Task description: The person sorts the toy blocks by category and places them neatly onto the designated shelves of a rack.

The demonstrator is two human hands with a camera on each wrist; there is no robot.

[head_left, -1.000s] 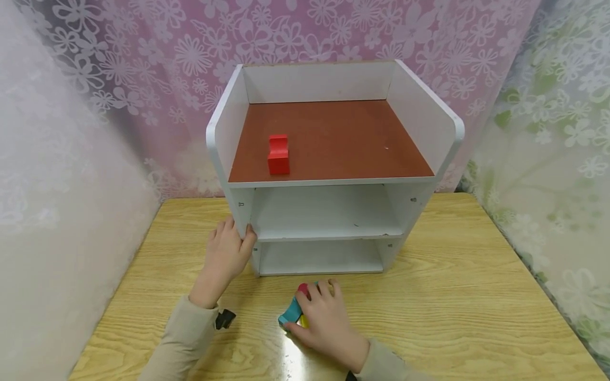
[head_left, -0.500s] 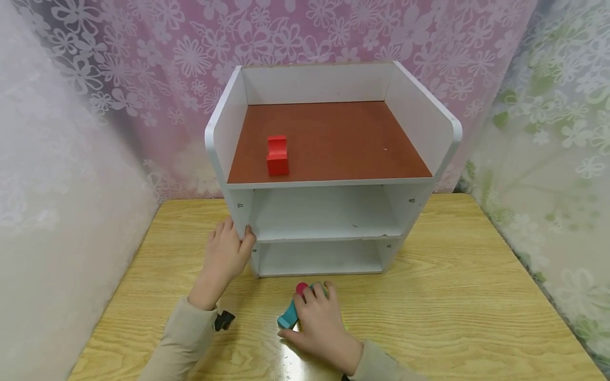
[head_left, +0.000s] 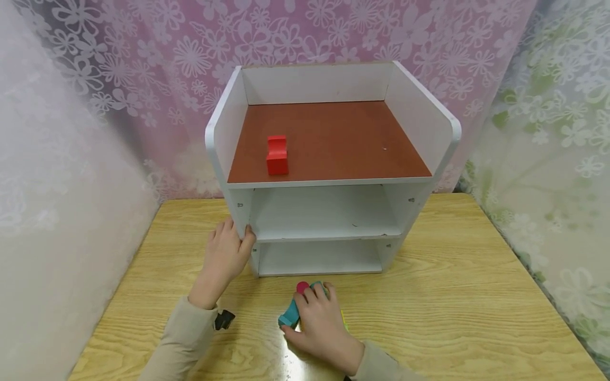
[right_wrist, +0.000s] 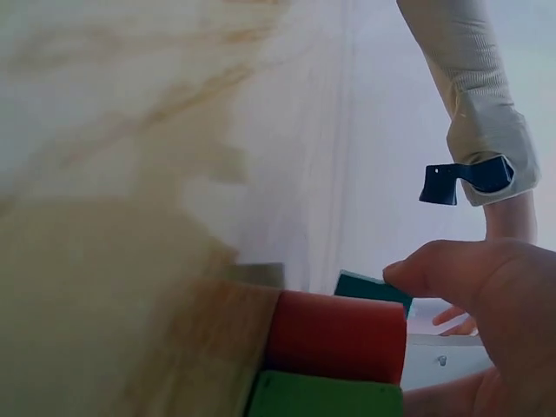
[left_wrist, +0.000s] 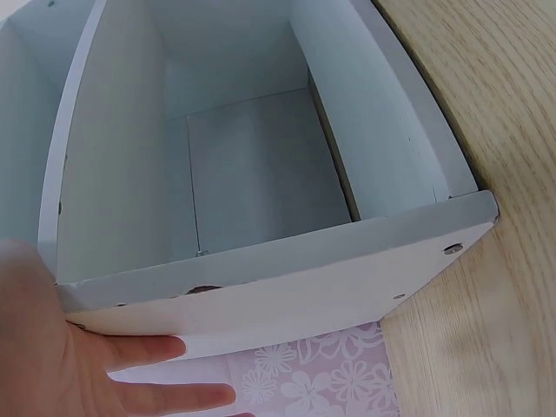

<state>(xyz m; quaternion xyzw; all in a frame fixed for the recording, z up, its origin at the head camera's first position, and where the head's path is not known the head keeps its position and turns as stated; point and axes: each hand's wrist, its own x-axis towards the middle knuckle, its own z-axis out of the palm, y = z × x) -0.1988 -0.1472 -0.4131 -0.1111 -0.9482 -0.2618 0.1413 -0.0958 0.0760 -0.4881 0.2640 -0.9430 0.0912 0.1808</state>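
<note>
My left hand (head_left: 223, 256) holds the left side panel of the small white shelf unit (head_left: 319, 183), thumb at its front edge and fingers along the outside. In the left wrist view, those fingers (left_wrist: 143, 350) lie against the panel (left_wrist: 287, 304). My right hand (head_left: 324, 328) bends over a few blocks on the table, its thumb at the near end of a curved teal block (head_left: 288, 316). A pinkish-red round block (head_left: 302, 287) lies by the fingertips. In the right wrist view, the red cylinder (right_wrist: 339, 339) sits between the teal block (right_wrist: 369, 287) and a green block (right_wrist: 326, 395). The palm hides part of the group.
A red notched block (head_left: 277, 155) stands on the unit's brown top, left of centre. A yellow-green edge (head_left: 344, 320) shows right of my right hand. The wood-grain table (head_left: 467, 296) extends around the unit, with floral curtains (head_left: 333, 32) behind and at the sides.
My right hand has shifted slightly left over the blocks, and its thumb now touches the teal block's end. A yellow edge now shows right of the hand. The left hand stays on the panel.
</note>
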